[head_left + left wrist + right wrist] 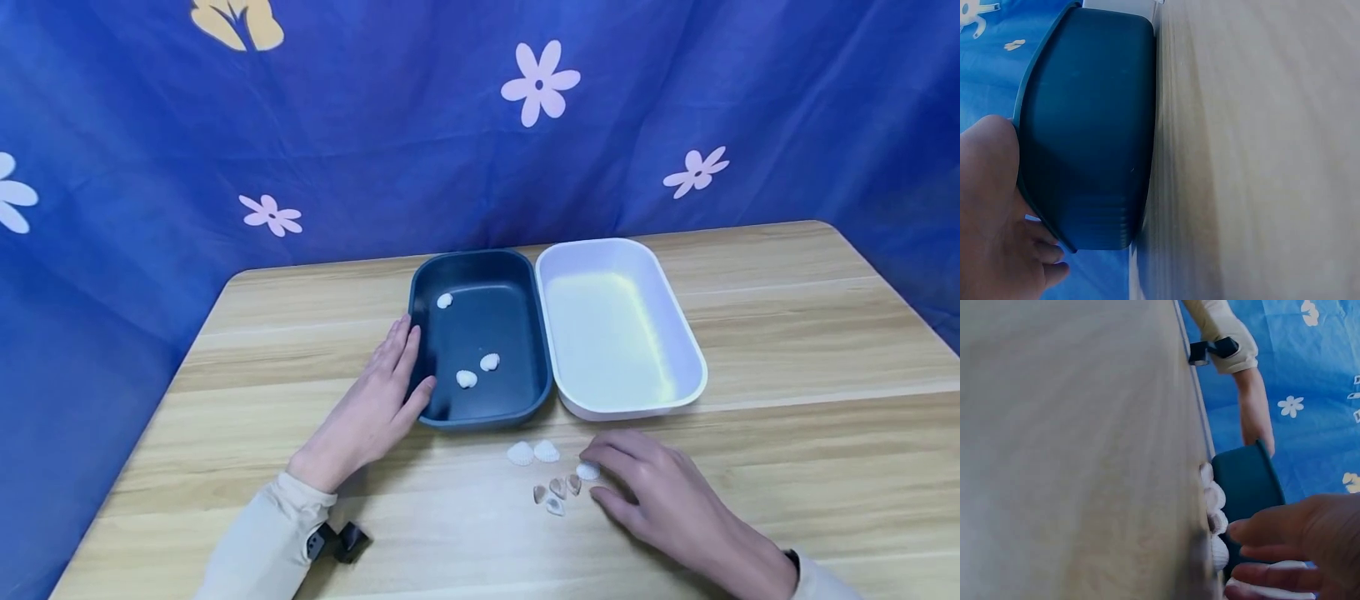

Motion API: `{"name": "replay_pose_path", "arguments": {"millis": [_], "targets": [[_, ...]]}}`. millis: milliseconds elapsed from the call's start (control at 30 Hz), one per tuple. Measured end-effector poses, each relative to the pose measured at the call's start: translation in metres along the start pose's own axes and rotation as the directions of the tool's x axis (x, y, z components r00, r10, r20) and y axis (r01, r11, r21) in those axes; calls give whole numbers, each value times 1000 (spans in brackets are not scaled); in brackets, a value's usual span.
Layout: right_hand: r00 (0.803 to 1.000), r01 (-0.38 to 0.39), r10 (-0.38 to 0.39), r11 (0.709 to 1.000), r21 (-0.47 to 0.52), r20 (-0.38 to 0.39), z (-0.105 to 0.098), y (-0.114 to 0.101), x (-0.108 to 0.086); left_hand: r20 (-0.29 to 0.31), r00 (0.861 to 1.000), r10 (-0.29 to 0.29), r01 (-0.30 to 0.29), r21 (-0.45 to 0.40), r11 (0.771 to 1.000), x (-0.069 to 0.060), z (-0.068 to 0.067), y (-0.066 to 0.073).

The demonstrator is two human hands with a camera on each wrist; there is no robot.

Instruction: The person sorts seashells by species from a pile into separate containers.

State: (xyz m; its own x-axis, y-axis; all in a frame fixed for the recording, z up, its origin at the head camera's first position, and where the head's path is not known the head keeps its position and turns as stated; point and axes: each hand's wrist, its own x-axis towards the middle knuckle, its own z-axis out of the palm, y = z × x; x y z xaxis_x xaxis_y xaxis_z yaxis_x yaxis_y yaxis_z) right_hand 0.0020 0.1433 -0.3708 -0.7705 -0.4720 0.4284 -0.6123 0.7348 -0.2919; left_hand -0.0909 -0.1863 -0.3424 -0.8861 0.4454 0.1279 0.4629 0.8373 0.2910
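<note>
My left hand (367, 408) rests along the left rim of a dark teal tray (480, 419), its fingers straight. The left wrist view shows the thumb (994, 150) at the tray's rim. Inside the tray lie three small white shells (467, 379). My right hand (663, 496) is low over the table, thumb and fingers parted around a white ribbed shell (588, 472); whether they touch it is unclear. Left of it are two more white ribbed shells (521, 453) and several small brownish shells (557, 487).
A white tray (701, 379) stands against the teal tray's right side. Both are on a light wooden table (795, 333). A blue curtain with flowers (420, 150) hangs behind. A black device (333, 542) is at the left wrist.
</note>
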Motion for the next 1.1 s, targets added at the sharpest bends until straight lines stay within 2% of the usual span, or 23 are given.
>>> {"name": "replay_pose_path", "arguments": {"millis": [167, 433, 733, 1000, 1100], "targets": [[999, -46, 47, 998, -45, 18, 8, 5, -4, -5, 1000, 0, 0, -5, 1000, -1, 3, 0], [996, -83, 82, 997, -4, -36, 16, 5, -5, -29, 999, 26, -26, -1, 1000, 2, 1, -1], [987, -156, 152, 985, 79, 55, 15, 4, -6, -18, 1000, 11, -11, -11, 1000, 0, 2, 0], [983, -185, 183, 980, 76, 37, 17, 3, -8, -21, 1000, 13, -13, -21, 1000, 0, 2, 0], [981, -188, 183, 977, 102, 59, 16, 3, -8, -25, 1000, 14, -14, -23, 1000, 0, 2, 0]]}}
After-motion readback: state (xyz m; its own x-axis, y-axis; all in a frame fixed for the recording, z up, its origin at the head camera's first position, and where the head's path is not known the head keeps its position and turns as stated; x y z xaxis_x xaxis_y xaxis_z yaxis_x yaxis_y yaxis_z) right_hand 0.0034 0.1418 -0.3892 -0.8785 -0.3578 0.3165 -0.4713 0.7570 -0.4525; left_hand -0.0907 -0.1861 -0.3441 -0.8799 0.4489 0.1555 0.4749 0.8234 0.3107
